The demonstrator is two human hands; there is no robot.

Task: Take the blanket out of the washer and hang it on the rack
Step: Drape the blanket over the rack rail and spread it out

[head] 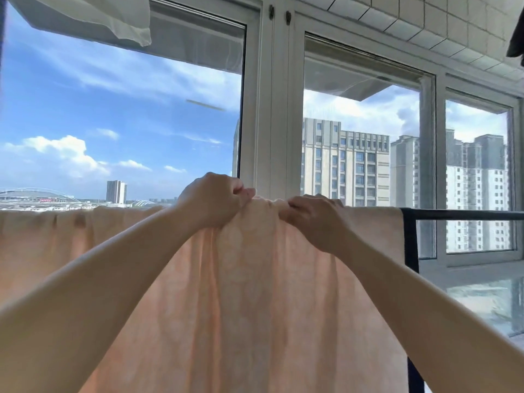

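A peach-coloured blanket (pixel 249 293) with a dark edge band hangs over the dark bar of the rack (pixel 465 214), which runs level across the view. My left hand (pixel 215 201) grips a bunched fold at the blanket's top edge. My right hand (pixel 314 219) grips the cloth right beside it, knuckles almost touching the left hand. The blanket covers the bar from the left edge of the view to its dark band at the right. The washer is out of sight.
Large white-framed windows (pixel 268 109) stand just behind the rack, with high-rise buildings outside. A white cloth (pixel 113 18) hangs overhead at the top left and a dark garment (pixel 516 38) at the top right. The bare rack bar extends to the right.
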